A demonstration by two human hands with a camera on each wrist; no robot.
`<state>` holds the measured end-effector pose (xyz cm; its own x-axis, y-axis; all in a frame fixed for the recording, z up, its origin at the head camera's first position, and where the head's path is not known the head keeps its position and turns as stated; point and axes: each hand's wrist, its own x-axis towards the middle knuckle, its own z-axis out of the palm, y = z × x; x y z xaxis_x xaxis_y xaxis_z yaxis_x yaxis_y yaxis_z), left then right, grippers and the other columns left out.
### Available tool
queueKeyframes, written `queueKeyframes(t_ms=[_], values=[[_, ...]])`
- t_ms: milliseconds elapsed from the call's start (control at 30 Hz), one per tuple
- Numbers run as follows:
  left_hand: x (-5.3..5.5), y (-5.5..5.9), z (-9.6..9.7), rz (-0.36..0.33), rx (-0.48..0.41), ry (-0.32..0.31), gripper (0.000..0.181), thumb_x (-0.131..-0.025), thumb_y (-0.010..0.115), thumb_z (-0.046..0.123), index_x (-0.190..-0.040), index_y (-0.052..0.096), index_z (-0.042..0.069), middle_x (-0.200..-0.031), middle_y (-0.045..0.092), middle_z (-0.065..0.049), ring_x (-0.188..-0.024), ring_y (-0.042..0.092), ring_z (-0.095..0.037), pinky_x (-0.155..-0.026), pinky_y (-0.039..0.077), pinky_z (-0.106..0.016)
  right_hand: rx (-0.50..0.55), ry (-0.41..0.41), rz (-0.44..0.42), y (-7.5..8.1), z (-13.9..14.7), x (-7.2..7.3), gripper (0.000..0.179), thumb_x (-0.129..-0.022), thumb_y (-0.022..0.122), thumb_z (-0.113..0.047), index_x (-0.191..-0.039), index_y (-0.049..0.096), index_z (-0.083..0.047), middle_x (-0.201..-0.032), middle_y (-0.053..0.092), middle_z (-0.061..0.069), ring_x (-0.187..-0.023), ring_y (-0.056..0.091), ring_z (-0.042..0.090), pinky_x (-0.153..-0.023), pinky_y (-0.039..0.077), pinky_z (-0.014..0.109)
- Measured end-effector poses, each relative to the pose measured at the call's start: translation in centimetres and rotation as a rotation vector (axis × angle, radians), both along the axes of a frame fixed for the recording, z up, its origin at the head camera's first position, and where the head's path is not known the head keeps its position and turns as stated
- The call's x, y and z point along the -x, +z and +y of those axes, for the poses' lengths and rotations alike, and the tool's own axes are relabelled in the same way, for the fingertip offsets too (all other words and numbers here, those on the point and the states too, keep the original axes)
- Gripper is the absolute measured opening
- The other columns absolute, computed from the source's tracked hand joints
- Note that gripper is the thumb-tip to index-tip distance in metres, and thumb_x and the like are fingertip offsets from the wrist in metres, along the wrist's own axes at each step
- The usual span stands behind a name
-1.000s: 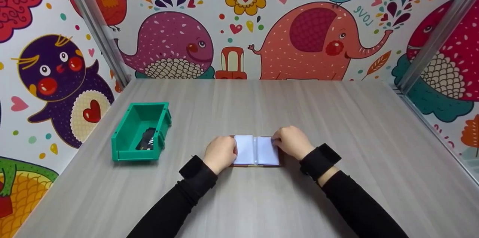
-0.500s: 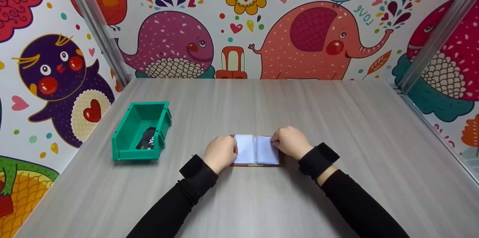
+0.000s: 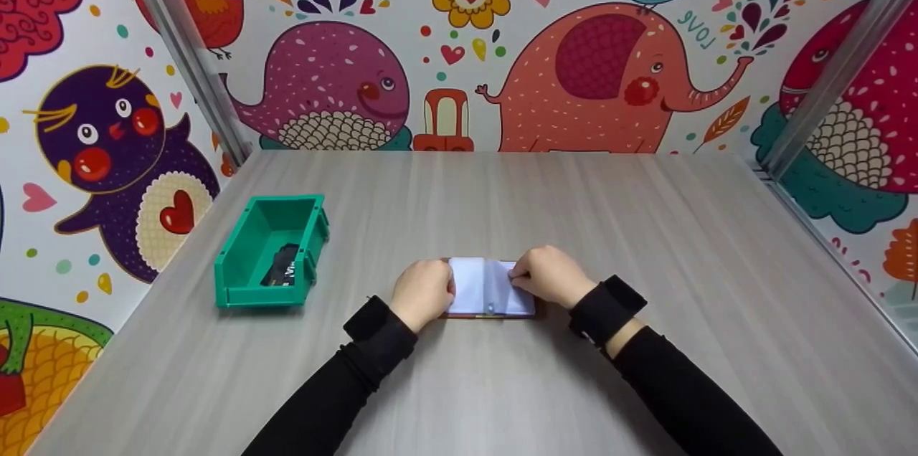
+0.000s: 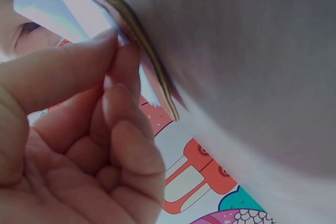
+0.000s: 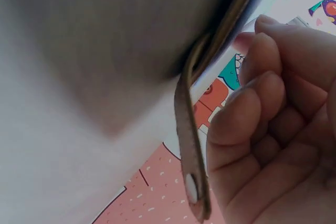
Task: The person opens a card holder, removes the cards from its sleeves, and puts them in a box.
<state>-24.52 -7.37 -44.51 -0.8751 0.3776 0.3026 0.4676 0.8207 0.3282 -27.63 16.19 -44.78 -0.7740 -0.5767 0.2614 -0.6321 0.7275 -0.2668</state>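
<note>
A card holder point(image 3: 467, 287) lies open on the table, with pale translucent sleeves and a brown cover. Its left edge is pinched between the thumb and fingers of my left hand point(image 3: 423, 291); the left wrist view shows the thumb on the sleeve side and the cover edge point(image 4: 149, 56) beside the fingertips. My right hand point(image 3: 551, 274) pinches a clear sleeve point(image 3: 496, 280), lifted over the right half. In the right wrist view, a strap with a snap button point(image 5: 186, 140) hangs from the cover beside my curled fingers point(image 5: 236, 114).
A green bin point(image 3: 259, 297) stands to the left on the wood-grain table point(image 3: 631, 205), with a dark item bearing white lettering point(image 3: 282, 266) inside. Walls with cartoon prints point(image 3: 459, 62) border the table at the back and sides.
My right hand has shifted slightly left from the card holder's right edge, and a clear sleeve now rises with it. The left hand stays at the left edge.
</note>
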Motion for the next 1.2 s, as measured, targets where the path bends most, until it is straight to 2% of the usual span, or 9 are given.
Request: queueKeyframes(t_ms=[267, 500, 600, 967, 1200], values=[[0.1, 0.1, 0.0, -0.020, 0.014, 0.006, 0.016, -0.068, 0.069, -0.004, -0.059, 0.064, 0.009, -0.061, 0.061, -0.002, -0.059, 0.059, -0.024, -0.056, 0.048, -0.036, 0.010, -0.005, -0.039, 0.3, -0.7, -0.4, 0.009, -0.083, 0.077, -0.006, -0.090, 0.081, -0.007, -0.086, 0.075, 0.004, -0.072, 0.067, 0.015, -0.063, 0.053, 0.032], [0.1, 0.0, 0.0, -0.006, 0.003, 0.007, 0.015, -0.066, 0.069, -0.004, -0.059, 0.064, 0.009, -0.062, 0.062, -0.003, -0.059, 0.059, -0.025, -0.057, 0.048, -0.038, 0.004, 0.013, -0.040, 0.3, -1.4, -0.3, 0.007, -0.082, 0.076, -0.006, -0.078, 0.078, -0.010, -0.069, 0.065, -0.004, -0.058, 0.048, 0.008, -0.056, 0.046, 0.028], [0.1, -0.1, 0.0, -0.006, 0.009, 0.015, 0.015, -0.066, 0.070, -0.003, -0.059, 0.064, 0.009, -0.062, 0.062, -0.003, -0.059, 0.059, -0.025, -0.057, 0.048, -0.038, 0.004, 0.016, -0.038, 0.2, -1.5, -0.3, 0.008, -0.082, 0.076, -0.006, -0.076, 0.077, -0.012, -0.066, 0.062, -0.006, -0.057, 0.044, 0.008, -0.056, 0.045, 0.028], [0.1, 0.0, -0.1, -0.016, 0.004, 0.014, 0.014, -0.066, 0.071, -0.002, -0.060, 0.065, 0.008, -0.063, 0.064, -0.004, -0.061, 0.061, -0.027, -0.059, 0.049, -0.040, 0.011, 0.025, -0.013, 0.0, -1.5, -0.2, 0.005, -0.082, 0.076, -0.005, -0.083, 0.080, -0.009, -0.076, 0.071, 0.000, -0.063, 0.057, 0.011, -0.061, 0.051, 0.032], [0.0, -0.2, -0.2, 0.026, 0.003, -0.009, 0.015, -0.068, 0.071, -0.003, -0.060, 0.065, 0.008, -0.063, 0.064, -0.004, -0.061, 0.062, -0.027, -0.059, 0.049, -0.040, 0.016, 0.016, 0.017, 0.0, -1.4, -0.4, 0.007, -0.083, 0.076, -0.006, -0.088, 0.081, -0.009, -0.080, 0.074, 0.002, -0.064, 0.062, 0.012, -0.059, 0.051, 0.031]])
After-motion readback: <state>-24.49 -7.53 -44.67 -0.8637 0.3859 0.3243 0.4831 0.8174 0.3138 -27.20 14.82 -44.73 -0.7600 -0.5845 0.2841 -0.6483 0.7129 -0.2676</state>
